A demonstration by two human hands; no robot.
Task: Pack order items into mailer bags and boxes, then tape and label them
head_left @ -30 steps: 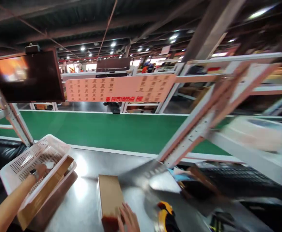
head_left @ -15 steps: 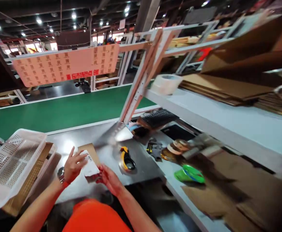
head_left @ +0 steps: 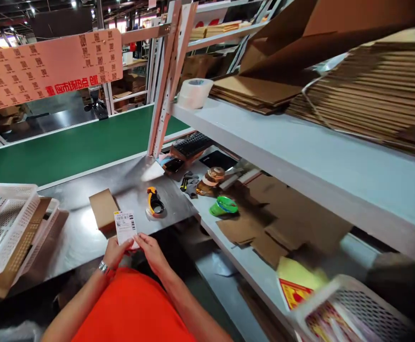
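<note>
Wears a bright orange garment (head_left: 132,308) and a metal-banded watch (head_left: 103,267) on the left wrist. Holds a white printed slip (head_left: 125,224) in front of the body, at the near edge of the metal surface (head_left: 74,249). Pinches the slip along its bottom part from both sides: with the left hand (head_left: 117,252) at the lower left, thumb across the front, and with the right hand (head_left: 151,247) at the lower right corner, fingers bent inward. Cannot tell the exact pose of the fingers behind the slip.

Has a white basket (head_left: 371,308) near at the lower right, beside a yellow-and-red packet (head_left: 295,292). Has a closed brown box (head_left: 103,207) just beyond the slip, partly overlapped by it in view; cannot tell any contact between them. Has an orange-and-black tape dispenser (head_left: 154,202) to the right of the box, and white perforated baskets (head_left: 6,232) well to the left.

Faces, on the lower shelf (head_left: 238,256) at the right, flat cardboard (head_left: 282,218), a green container (head_left: 223,205), brown tape (head_left: 211,180) and a dark keyboard (head_left: 193,145). Faces, above these, an upper shelf (head_left: 300,147) with a clear tape roll (head_left: 194,93) and stacked cardboard sheets (head_left: 371,95). Looks past everything to a green belt (head_left: 68,152) and a pink panel (head_left: 51,66) of printed codes.
</note>
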